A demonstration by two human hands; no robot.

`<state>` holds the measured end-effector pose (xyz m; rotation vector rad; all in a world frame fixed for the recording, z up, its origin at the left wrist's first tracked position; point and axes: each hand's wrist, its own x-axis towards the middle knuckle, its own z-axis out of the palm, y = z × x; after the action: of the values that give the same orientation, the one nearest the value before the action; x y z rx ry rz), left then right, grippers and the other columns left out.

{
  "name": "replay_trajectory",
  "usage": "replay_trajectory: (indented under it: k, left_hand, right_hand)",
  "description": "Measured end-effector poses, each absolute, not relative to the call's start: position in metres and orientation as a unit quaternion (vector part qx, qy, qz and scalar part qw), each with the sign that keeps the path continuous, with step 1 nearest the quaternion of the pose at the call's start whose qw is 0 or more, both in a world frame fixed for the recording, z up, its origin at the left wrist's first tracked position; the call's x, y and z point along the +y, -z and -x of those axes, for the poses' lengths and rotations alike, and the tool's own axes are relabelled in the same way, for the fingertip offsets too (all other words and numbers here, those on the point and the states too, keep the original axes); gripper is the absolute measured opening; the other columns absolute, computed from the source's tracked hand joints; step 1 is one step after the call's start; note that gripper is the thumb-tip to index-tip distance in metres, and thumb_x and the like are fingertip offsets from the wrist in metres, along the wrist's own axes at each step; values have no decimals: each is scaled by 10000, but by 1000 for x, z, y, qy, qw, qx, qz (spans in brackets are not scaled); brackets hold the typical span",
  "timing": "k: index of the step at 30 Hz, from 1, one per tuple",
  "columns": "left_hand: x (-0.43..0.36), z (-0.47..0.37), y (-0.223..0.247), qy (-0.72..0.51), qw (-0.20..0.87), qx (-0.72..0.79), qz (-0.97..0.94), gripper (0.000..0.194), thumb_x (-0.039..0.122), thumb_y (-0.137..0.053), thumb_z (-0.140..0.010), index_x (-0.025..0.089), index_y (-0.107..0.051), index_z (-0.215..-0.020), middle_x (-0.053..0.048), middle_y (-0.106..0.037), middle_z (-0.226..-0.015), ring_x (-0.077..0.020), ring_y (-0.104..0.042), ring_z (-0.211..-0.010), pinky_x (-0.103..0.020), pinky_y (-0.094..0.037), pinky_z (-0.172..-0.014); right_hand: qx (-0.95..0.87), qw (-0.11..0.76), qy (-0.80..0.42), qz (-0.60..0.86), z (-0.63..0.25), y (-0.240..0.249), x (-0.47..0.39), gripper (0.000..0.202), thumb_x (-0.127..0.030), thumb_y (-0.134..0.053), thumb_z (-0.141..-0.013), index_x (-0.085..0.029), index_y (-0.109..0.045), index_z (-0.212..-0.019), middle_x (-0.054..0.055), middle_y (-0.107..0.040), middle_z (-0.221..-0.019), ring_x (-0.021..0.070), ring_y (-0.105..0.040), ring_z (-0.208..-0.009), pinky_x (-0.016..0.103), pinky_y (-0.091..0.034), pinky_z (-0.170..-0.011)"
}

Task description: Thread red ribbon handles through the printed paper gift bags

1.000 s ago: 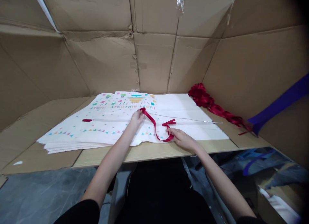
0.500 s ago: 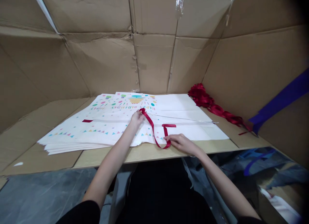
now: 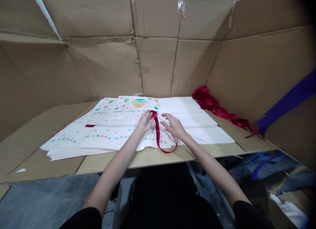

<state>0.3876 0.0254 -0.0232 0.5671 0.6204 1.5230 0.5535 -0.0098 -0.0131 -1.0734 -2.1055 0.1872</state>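
Observation:
My left hand [image 3: 145, 121] is closed at the fingertips on the gathered upper end of a red ribbon [image 3: 157, 133]. The ribbon hangs in a loop toward the table's front edge, and part of it passes behind my right hand [image 3: 173, 126]. That hand is just to the right, its thumb and forefinger apart, with nothing visible gripped between them. A thin pale wire or rod [image 3: 204, 141] slants from near the hands down to the right, past the front edge. Beneath lie white sheets [image 3: 118, 127] printed with birthday lettering, dots and bunting.
A heap of red ribbon [image 3: 206, 97] trails along the right side of the table [image 3: 106, 163]. A purple strip [image 3: 286, 104] hangs at the right. Cardboard walls [image 3: 158, 64] enclose the back and sides. A short red piece [image 3: 89, 125] lies on the sheets at left.
My right hand has moved up and left toward my left hand, and its fingers have spread. The ribbon's end has shifted, and the wire now slants more steeply downward to the right.

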Motion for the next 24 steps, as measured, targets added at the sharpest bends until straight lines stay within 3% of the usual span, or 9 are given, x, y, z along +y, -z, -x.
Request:
replay_trajectory:
  k: [4, 8, 12, 17, 21, 24]
  left_hand:
    - [27, -386, 23, -676, 633, 261, -274, 240, 6, -623, -725, 168, -473, -819, -30, -628, -775, -139, -637, -832, -285, -455, -890]
    - [26, -384, 25, -685, 576, 313, -317, 216, 43, -634, -720, 160, -534, -872, 3, -616, -697, -109, -611, -678, -277, -478, -790]
    - [23, -383, 28, -674, 539, 350, -366, 256, 93, -709, -659, 138, -612, -892, -29, -643, -690, -144, -619, -700, -306, -489, -755]
    - [28, -374, 35, -638, 520, 417, -385, 164, 169, -758, -613, 104, -686, -744, -76, -671, -714, -169, -610, -667, -298, -483, -703]
    - [35, -369, 36, -633, 461, 466, -411, 58, 145, -744, -617, 131, -698, -649, -57, -667, -700, -174, -600, -689, -286, -480, -709]
    - [31, -370, 32, -624, 489, 437, -425, 62, 158, -742, -635, 118, -696, -648, -69, -665, -718, -175, -599, -700, -310, -488, -734]
  right_hand:
    - [-822, 342, -90, 446, -544, 11, 10, 157, -204, -513, -877, -200, -650, -953, 36, -701, -876, 175, -637, -787, 268, -450, -724]
    - [-826, 327, -69, 454, -552, 4, 18, 136, -189, -547, -860, -203, -682, -874, 36, -712, -887, 182, -639, -795, 266, -435, -714]
    - [-814, 319, -53, 484, -562, 3, 26, 141, -200, -565, -849, -223, -702, -870, 26, -716, -886, 189, -636, -777, 276, -431, -697]
    - [-802, 358, -31, 477, -566, 14, 40, 147, -201, -566, -849, -215, -712, -858, 32, -710, -888, 187, -627, -808, 291, -430, -743]
    - [-805, 365, -23, 468, -567, 23, 44, 150, -216, -561, -856, -217, -712, -853, 35, -710, -855, 193, -624, -827, 321, -421, -799]
    - [-800, 397, -45, 447, -569, 27, 44, 159, -221, -550, -863, -215, -709, -857, 36, -710, -882, 188, -619, -848, 303, -436, -788]
